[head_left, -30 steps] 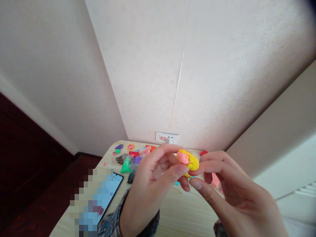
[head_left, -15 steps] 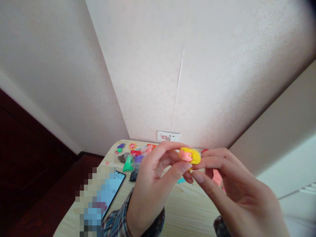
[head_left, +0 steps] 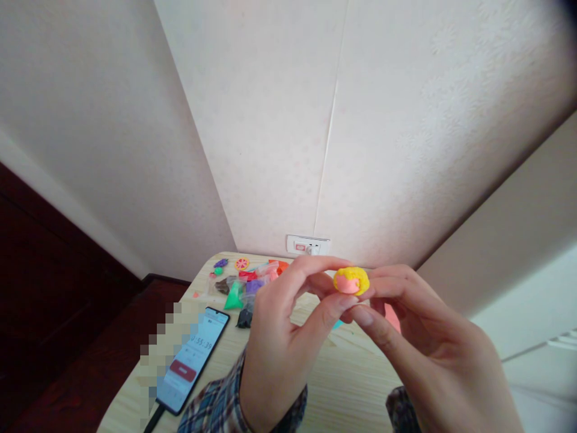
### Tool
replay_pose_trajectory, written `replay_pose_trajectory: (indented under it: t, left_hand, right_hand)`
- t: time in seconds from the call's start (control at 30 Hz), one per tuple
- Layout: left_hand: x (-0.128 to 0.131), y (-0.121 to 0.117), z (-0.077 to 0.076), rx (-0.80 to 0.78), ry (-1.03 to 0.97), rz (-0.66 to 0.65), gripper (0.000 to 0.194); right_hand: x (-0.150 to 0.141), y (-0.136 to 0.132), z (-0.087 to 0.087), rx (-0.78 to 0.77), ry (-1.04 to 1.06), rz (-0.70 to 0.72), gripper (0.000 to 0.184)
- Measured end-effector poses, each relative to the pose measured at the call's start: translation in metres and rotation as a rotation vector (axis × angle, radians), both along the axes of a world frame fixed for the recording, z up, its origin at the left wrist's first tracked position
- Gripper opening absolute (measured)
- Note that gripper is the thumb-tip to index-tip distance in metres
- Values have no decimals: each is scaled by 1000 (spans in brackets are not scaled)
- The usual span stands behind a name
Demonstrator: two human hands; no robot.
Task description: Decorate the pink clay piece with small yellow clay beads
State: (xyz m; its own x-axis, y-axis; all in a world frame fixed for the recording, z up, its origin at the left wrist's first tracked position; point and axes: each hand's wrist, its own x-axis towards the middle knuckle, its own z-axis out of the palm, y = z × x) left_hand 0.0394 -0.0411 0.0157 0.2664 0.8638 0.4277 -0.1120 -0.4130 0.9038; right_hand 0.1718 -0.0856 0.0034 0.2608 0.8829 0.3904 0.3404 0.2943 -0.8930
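Between my fingertips, above the table, is a small lump of yellow modelling clay (head_left: 363,282) with a bumpy surface and a smooth pink clay patch (head_left: 347,284) on its near left side. My left hand (head_left: 282,337) pinches it from the left, thumb underneath and index finger behind. From the right, the fingertips of my right hand (head_left: 439,346) press against the lump, and that thumb sits below it beside my left thumb. The underside of the clay is hidden by my fingers.
Bags of coloured clay, including a green one (head_left: 234,296) and a black one (head_left: 244,319), lie at the table's back left. Behind them are a round pink-and-yellow slice (head_left: 241,264) and a purple clay piece (head_left: 220,263). A phone (head_left: 193,361) with a cable lies left; a wall socket (head_left: 308,245) is behind.
The clay lump has shifted slightly right and tilted, and its yellow side shows rounder. My right thumb has come up closer to my left thumb. The view has moved a little.
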Motion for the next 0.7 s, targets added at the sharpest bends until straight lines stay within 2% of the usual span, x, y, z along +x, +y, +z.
replay_pose_trajectory:
  t: [0.23, 0.37, 0.53, 0.7]
  left_hand:
    - [0, -1, -2, -21, -18, -20, 12]
    - [1, 2, 0, -130, -135, -115, 11]
    - [-3, 4, 3, -238, -243, -253, 11]
    - [-15, 7, 4, -252, -326, -301, 16]
  right_hand:
    - [0, 2, 3, -89, 171, 119, 16]
    - [1, 3, 5, -80, 194, 191, 13]
    - [-4, 1, 5, -40, 168, 175, 11]
    - [-4, -4, 5, -50, 293, 224, 20]
